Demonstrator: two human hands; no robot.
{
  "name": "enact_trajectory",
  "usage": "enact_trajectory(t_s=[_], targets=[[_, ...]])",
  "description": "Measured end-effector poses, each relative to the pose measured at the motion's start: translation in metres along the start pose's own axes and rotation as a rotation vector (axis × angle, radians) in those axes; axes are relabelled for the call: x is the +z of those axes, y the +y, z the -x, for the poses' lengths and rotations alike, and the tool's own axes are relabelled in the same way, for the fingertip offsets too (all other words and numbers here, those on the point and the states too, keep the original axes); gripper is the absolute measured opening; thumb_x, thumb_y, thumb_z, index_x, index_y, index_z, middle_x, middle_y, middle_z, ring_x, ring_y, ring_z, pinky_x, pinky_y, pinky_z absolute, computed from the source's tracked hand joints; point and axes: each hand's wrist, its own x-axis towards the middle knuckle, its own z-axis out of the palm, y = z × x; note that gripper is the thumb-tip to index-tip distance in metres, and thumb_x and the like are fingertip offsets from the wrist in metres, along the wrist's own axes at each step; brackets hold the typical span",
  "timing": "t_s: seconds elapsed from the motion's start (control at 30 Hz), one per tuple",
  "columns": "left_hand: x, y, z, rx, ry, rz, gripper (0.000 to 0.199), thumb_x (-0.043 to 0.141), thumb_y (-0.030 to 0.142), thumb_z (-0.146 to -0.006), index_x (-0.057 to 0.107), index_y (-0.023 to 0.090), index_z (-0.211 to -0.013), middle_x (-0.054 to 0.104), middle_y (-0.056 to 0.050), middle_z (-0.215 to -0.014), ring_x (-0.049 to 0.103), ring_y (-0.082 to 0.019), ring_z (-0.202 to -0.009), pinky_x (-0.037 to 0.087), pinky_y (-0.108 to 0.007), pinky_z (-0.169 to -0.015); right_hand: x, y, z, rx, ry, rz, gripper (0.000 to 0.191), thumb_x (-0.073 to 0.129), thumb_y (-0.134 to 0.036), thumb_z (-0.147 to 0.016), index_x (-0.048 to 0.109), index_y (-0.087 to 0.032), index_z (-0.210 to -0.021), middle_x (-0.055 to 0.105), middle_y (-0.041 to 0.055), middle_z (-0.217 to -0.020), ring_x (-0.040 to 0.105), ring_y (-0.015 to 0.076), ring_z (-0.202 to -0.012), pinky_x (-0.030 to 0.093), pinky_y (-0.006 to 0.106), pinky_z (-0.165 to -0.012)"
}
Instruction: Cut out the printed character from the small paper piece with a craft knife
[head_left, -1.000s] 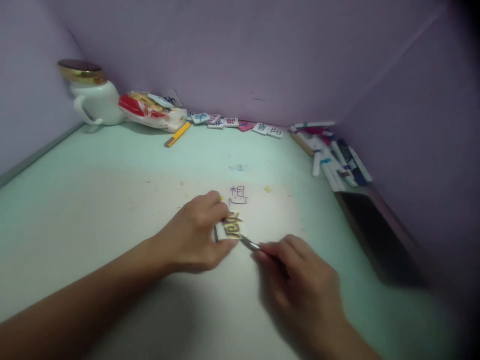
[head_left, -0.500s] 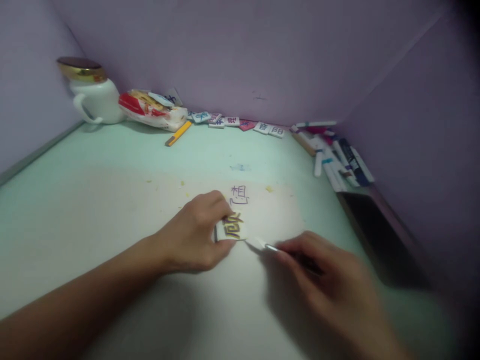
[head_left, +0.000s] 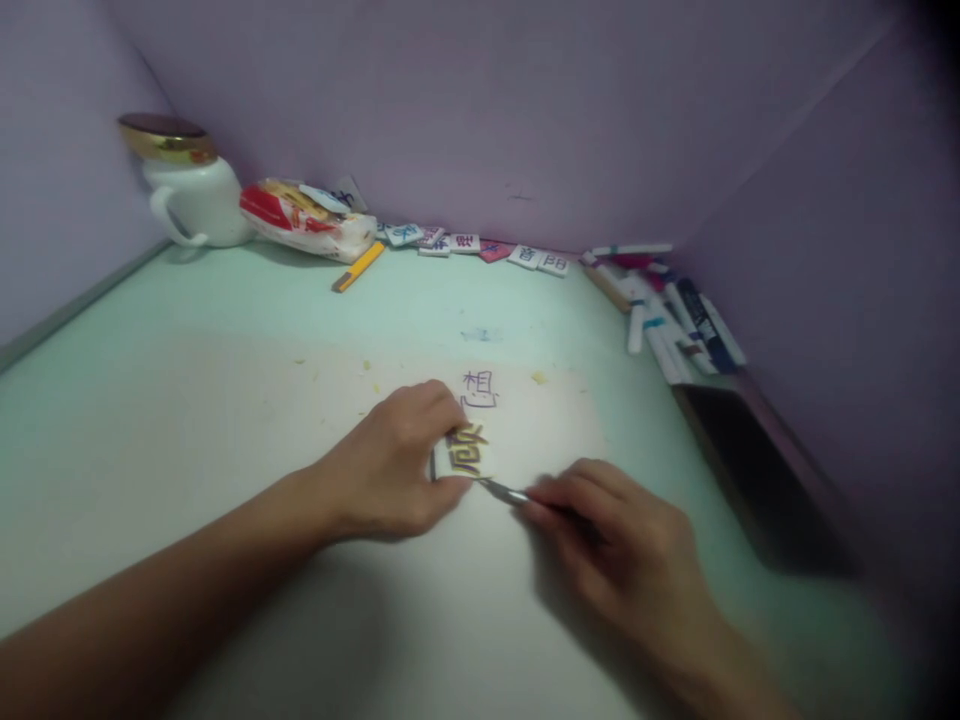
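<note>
A small white block (head_left: 466,455) with a yellow and dark character on its face is pinched between the thumb and fingers of my left hand (head_left: 405,460), near the middle of the view. In my right hand (head_left: 619,540) is a thin metal craft knife (head_left: 506,492), its tip at the block's lower right corner. The fingers of that hand are closed round the handle, which is mostly hidden. Just beyond the block, a purple character (head_left: 478,388) is drawn on the pale sheet (head_left: 225,430).
Small lettered tiles (head_left: 465,243) line the back wall beside a red and white packet (head_left: 307,220), a yellow stick (head_left: 360,268) and a white lidded mug (head_left: 202,200). Markers (head_left: 667,320) and a dark flat object (head_left: 757,480) lie at right. Yellow crumbs dot the sheet.
My right hand has moved left and slightly up, bringing the knife tip against the block's corner. My left hand and the block have barely shifted.
</note>
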Motion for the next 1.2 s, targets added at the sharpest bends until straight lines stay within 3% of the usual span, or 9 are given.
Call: enact_trajectory(t_s=[0.1,0.2,0.33,0.47,0.67,0.93,1.2], targets=[[-0.002,0.0,0.0,0.039,-0.016,0.003,0.019,0.06,0.017,-0.075,0.058,0.013,-0.094,0.058,-0.009,-0.093,0.055,-0.022,-0.085,0.047,-0.036,-0.076,-0.005,0.001,-0.001,0.031,-0.038,-0.057,0.008,0.061,-0.021,-0.087,0.067,-0.02,-0.082,0.062,0.0007,-0.069,0.056,0.0136,-0.057,0.04,0.025,-0.051],[-0.004,0.0,0.001,0.111,-0.06,0.026,0.024,0.058,0.012,-0.075,0.059,0.013,-0.099,0.059,-0.011,-0.101,0.055,-0.025,-0.097,0.045,-0.039,-0.087,-0.009,0.003,-0.001,0.072,0.022,-0.075,0.006,0.061,-0.02,-0.088,0.066,-0.021,-0.088,0.065,-0.0005,-0.075,0.057,0.0111,-0.056,0.04,0.023,-0.05],[-0.005,0.0,0.001,0.202,-0.109,0.084,0.027,0.058,0.012,-0.078,0.059,0.013,-0.105,0.06,-0.013,-0.106,0.055,-0.024,-0.101,0.043,-0.039,-0.092,-0.012,0.002,0.003,-0.036,0.046,0.123,0.014,0.057,-0.015,-0.089,0.066,-0.025,-0.095,0.071,-0.0007,-0.086,0.065,0.0125,-0.064,0.042,0.024,-0.054],[-0.005,0.0,0.002,0.249,-0.13,0.118,0.029,0.06,0.015,-0.079,0.058,0.013,-0.108,0.061,-0.013,-0.106,0.055,-0.024,-0.101,0.043,-0.039,-0.093,-0.012,-0.005,0.007,-0.165,0.02,0.281,0.019,0.054,-0.013,-0.09,0.067,-0.026,-0.096,0.073,-0.0034,-0.085,0.065,0.0127,-0.059,0.04,0.026,-0.051],[-0.006,-0.001,0.003,0.239,-0.154,0.147,0.032,0.063,0.017,-0.079,0.057,0.013,-0.11,0.061,-0.013,-0.106,0.055,-0.024,-0.1,0.044,-0.04,-0.094,-0.013,-0.016,0.007,-0.261,0.084,0.372,0.024,0.048,-0.012,-0.091,0.068,-0.023,-0.085,0.073,-0.0031,-0.076,0.062,0.0135,-0.053,0.037,0.029,-0.048],[-0.006,-0.001,0.003,0.225,-0.164,0.147,0.033,0.065,0.017,-0.078,0.059,0.011,-0.109,0.061,-0.013,-0.106,0.056,-0.024,-0.1,0.044,-0.04,-0.094,-0.006,-0.02,0.006,-0.242,0.121,0.394,0.032,0.04,-0.015,-0.097,0.068,-0.024,-0.084,0.071,-0.0042,-0.071,0.059,0.0131,-0.049,0.036,0.029,-0.046],[-0.006,-0.001,0.004,0.197,-0.18,0.171,0.034,0.065,0.017,-0.077,0.058,0.014,-0.11,0.061,-0.013,-0.107,0.055,-0.025,-0.1,0.045,-0.041,-0.094,-0.003,-0.029,0.01,-0.185,0.061,0.463,0.037,0.038,-0.01,-0.095,0.071,-0.024,-0.084,0.076,-0.0007,-0.078,0.063,0.015,-0.052,0.04,0.03,-0.048]])
